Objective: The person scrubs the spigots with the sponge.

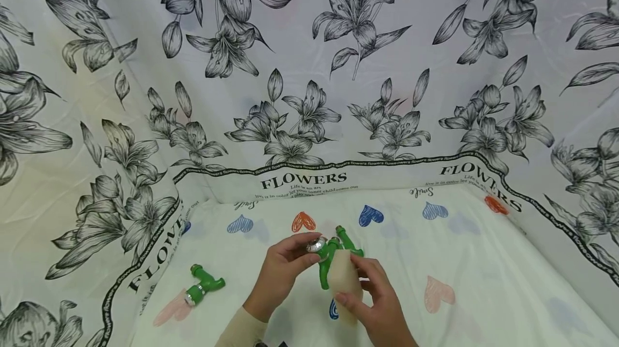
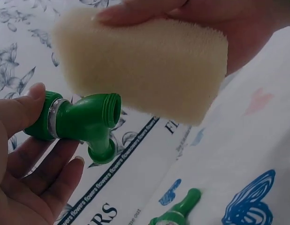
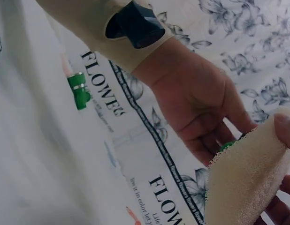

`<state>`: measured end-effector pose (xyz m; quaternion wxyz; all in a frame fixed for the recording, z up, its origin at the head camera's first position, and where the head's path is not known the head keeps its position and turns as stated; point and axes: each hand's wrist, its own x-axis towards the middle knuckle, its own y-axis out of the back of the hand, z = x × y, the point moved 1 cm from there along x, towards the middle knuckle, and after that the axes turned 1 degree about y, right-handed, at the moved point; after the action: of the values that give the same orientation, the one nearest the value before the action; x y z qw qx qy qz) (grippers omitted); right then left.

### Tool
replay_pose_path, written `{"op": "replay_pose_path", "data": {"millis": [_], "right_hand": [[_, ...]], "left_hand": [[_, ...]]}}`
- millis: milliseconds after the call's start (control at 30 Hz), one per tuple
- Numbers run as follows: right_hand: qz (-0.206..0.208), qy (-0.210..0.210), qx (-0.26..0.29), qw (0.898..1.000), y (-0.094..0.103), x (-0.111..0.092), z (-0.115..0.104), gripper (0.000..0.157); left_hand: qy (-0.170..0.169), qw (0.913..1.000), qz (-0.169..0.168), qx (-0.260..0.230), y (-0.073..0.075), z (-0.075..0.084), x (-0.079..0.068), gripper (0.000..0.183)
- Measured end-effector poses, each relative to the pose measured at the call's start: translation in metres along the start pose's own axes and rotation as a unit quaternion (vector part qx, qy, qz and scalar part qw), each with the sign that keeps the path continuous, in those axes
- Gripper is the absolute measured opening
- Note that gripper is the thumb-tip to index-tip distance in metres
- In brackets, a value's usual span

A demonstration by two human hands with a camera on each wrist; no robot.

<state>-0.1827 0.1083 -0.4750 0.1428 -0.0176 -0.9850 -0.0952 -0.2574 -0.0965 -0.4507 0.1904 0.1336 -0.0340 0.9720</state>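
My left hand (image 1: 280, 269) grips a green plastic faucet (image 2: 84, 117) by its ribbed, silver-ringed end, between thumb and fingers. The threaded mouth of the faucet faces the sponge in the left wrist view. A cream-coloured block sponge (image 2: 145, 70) is pinched in my right hand (image 1: 379, 304), thumb on one side and fingers on the other. In the head view the sponge overlaps part of the faucet; whether they touch I cannot tell. From the right wrist view, my left hand (image 3: 196, 98) is behind the sponge (image 3: 250, 183), which hides most of the faucet.
A second green faucet (image 1: 349, 245) lies on the white heart-printed cloth (image 1: 483, 261) just beyond the hands. Another green faucet (image 1: 205, 282) rests on the cloth at the left. White curtains with black flower prints (image 1: 358, 14) stand around the back and sides.
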Motion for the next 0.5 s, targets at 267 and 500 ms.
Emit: {"op": "replay_pose_path", "data": {"millis": [267, 500], "right_hand": [[-0.007, 0.05, -0.004, 0.999, 0.001, -0.002, 0.005, 0.063], [0.025, -0.022, -0.035, 0.999, 0.006, 0.002, 0.007, 0.06]], "left_hand": [[-0.006, 0.9998, -0.01, -0.014, -0.018, 0.004, -0.007, 0.039], [-0.01, 0.9993, -0.014, -0.034, -0.024, 0.006, -0.012, 0.039]]}}
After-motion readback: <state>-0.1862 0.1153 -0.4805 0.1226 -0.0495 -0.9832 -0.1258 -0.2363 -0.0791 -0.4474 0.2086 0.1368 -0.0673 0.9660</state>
